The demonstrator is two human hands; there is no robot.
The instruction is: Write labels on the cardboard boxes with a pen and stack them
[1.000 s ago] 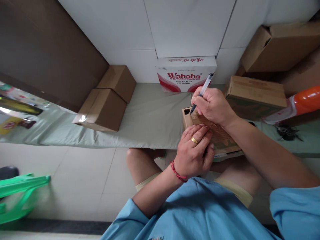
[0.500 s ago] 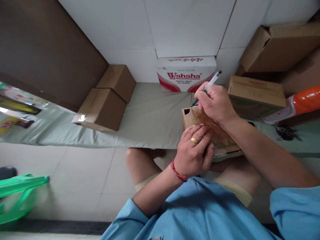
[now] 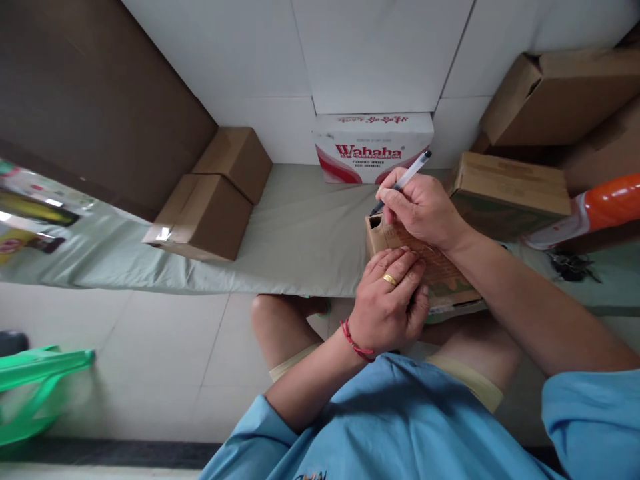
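Observation:
A worn brown cardboard box (image 3: 445, 280) sits at the bench's front edge, a dark hole at its far left corner. My right hand (image 3: 420, 207) is closed around a pen (image 3: 407, 173) with a clear barrel and black ends. The pen's tip is at the box's far edge, beside that hole. On top of the box my left hand (image 3: 393, 293) presses down and steadies it, fingers bent and held together, thumb tucked in. It wears a gold ring and a red string bracelet. Part of the box's top is hidden under both hands.
A white Wahaha carton (image 3: 375, 150) stands against the wall. Two plain boxes (image 3: 210, 213) are at left on the green cloth (image 3: 300, 233). Right of my hand are another box (image 3: 510, 193) and an orange-ended bottle-like object (image 3: 610, 203). A green stool (image 3: 45, 373) stands on the floor.
My right hand has moved slightly left, bringing the pen's tip along the box's far edge toward its left corner. The pen leans lower. My left hand stays in place on the box.

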